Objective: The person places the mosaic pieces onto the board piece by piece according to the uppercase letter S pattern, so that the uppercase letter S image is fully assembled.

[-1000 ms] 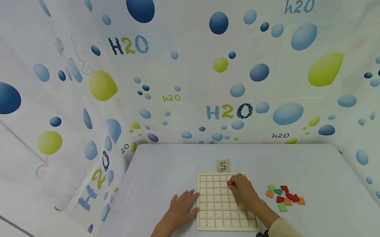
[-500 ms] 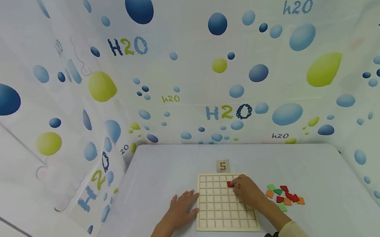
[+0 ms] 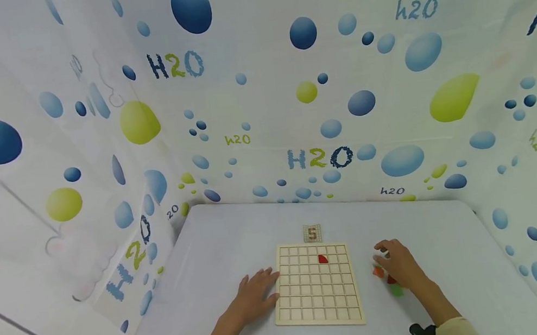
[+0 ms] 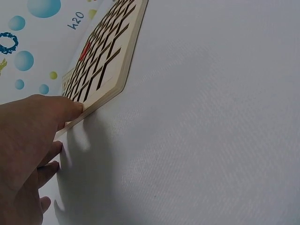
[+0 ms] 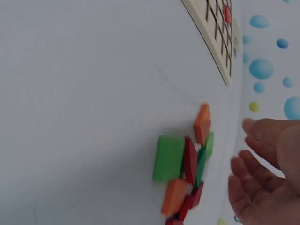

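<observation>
A square wooden grid board point(image 3: 293, 296) lies on the table, with one red quarter-round tile point(image 3: 323, 259) in a cell of its upper right part. My left hand point(image 3: 257, 297) rests at the board's left side, fingers spread; in the left wrist view the thumb touches the board's edge. To the right of the board, my right hand point(image 3: 401, 264) hovers over loose coloured tiles, its fingers loosely bent and holding nothing. Those tiles include a light green square point(image 5: 168, 158), an orange piece point(image 5: 202, 124) and a red one point(image 5: 190, 161). In the head view the hand hides most of them.
A small card point(image 3: 312, 233) with a 5-like figure on a grid lies just behind the board. The white table point(image 3: 236, 231) is bordered by a curtain point(image 3: 261, 102) printed with drops and H2O at the back and sides.
My right hand has let go of the red tile, leaving it on the board, and has moved right to above the loose tiles. My left hand has stayed at the board's edge.
</observation>
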`<state>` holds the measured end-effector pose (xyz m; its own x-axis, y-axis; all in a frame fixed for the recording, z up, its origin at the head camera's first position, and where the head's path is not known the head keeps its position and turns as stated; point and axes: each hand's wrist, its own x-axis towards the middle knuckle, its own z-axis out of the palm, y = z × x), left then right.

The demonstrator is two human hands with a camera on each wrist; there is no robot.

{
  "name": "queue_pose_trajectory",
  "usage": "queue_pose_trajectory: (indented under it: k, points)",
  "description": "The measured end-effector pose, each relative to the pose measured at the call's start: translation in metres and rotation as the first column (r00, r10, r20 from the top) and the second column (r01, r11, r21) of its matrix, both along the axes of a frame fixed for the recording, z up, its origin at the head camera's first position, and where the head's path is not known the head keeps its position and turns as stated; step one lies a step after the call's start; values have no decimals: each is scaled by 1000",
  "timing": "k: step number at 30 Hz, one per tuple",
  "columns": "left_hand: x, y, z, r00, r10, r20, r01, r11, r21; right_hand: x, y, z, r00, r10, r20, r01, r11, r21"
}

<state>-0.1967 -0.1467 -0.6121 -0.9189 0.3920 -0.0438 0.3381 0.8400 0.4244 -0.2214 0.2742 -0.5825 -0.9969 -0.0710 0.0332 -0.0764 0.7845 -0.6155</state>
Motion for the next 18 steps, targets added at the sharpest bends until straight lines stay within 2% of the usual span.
queue_pose_trajectory:
  k: [6,11,18]
  points:
    - [0,-1,0,1000,-4,3,4,1000,6,8,12,-4,996,41,74,-44,998,42]
    - [0,0,1,1000,-4,0,4,1000,18,14,11,-16,992,70,105,-72,997,15]
    - [0,0,1,1000,1,-1,-1,1000,5,17,4,-26,997,77,29,-78,996,37]
